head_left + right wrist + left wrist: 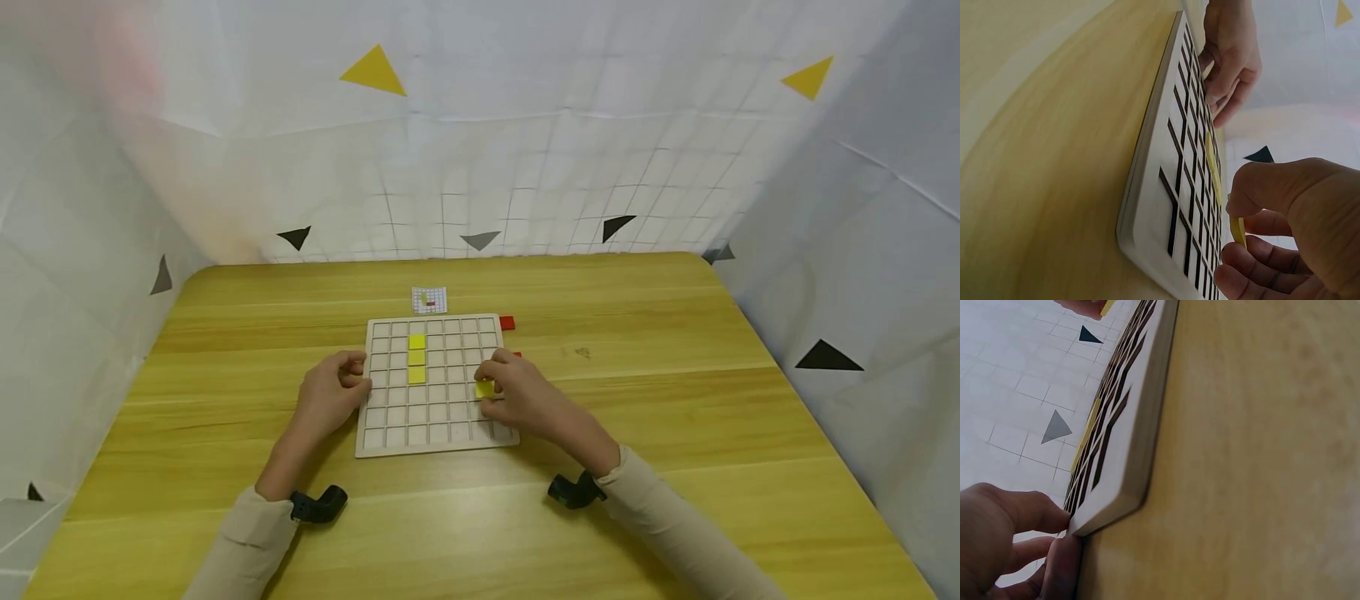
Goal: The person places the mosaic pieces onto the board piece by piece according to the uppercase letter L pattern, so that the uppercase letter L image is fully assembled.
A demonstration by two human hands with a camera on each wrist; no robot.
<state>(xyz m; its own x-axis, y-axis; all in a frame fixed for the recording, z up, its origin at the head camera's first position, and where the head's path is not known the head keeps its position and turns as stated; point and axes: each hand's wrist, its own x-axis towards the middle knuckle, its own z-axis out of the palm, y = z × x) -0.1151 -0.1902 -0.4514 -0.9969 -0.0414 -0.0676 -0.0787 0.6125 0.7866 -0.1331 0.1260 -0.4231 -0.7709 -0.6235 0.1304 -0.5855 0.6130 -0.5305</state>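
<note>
Between the sleeves [258, 533] the table [442, 533] leaves passage to the board [438, 453]; the black wrist cameras [321, 505] jut inward.

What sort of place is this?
It looks like a small screened-off booth for tabletop work: white sheeting marked with triangles surrounds a wood-patterned table holding a gridded board.

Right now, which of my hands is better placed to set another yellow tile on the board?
Probably your right hand: it pinches a yellow tile over the board, while your left hand touches the board's left edge, holding no tile.
</note>
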